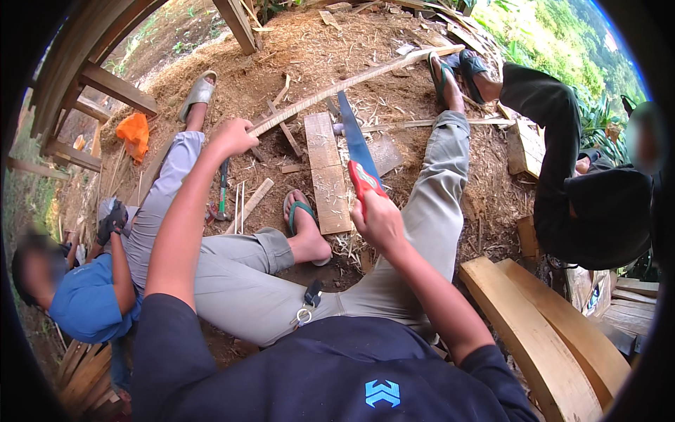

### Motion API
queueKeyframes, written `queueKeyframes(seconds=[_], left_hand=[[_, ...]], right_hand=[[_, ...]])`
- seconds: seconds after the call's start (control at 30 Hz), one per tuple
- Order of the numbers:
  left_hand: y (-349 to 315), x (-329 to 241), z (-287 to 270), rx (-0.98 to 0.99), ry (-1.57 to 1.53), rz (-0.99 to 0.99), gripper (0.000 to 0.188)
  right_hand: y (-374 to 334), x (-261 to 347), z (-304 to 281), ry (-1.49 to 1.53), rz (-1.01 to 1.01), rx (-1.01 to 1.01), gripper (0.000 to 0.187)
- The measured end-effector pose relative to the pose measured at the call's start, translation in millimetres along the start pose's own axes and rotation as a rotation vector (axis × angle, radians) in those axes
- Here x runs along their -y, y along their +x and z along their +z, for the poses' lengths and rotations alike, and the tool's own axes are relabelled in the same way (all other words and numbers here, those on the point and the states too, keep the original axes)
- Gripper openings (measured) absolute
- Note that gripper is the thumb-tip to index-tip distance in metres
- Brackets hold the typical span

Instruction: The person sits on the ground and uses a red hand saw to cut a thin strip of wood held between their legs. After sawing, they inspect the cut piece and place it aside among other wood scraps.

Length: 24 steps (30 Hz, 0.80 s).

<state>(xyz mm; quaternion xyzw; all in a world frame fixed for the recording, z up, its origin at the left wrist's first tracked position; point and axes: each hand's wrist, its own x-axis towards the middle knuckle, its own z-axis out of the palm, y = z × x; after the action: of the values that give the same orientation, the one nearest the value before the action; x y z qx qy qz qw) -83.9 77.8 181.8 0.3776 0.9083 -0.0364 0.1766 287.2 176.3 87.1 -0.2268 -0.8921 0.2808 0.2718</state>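
Observation:
My left hand [233,136] is closed round the near end of a long thin wooden strip [351,86], which slants away to the far right, toward my right foot. In my right hand [380,221] is a handsaw [359,144], gripped by its red handle. Its dark blade points away from me, and the tip comes close to the strip; whether they touch I cannot tell. Below the strip a short wooden board [327,176] lies on the ground between my feet, just left of the blade.
A hammer [223,193] with a green-and-black handle lies left of my feet. Thick planks [534,337] are at the near right. One person in blue [95,295] sits at left, another in dark clothes [590,211] at right. Wood shavings and an orange cloth-like piece [133,136] lie about.

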Motion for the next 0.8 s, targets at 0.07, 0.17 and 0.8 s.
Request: queueKeyframes(seconds=[0.07,0.17,0.8], left_hand=[[-10.0,-25.6,-2.8,0.093,-0.078,0.003,0.040],[-25.9,-26.7,15.9,0.039,-0.079,0.045,0.042],[-35.8,-26.7,50.3,0.042,-0.192,-0.008,0.038]], right_hand=[[9.7,-47.7,55.8,-0.143,-0.110,0.019,0.019],[0.0,-82.6,101.1,-0.299,-0.077,0.195,0.026],[113.9,-200.5,60.2,-0.794,-0.331,0.811,0.115]])
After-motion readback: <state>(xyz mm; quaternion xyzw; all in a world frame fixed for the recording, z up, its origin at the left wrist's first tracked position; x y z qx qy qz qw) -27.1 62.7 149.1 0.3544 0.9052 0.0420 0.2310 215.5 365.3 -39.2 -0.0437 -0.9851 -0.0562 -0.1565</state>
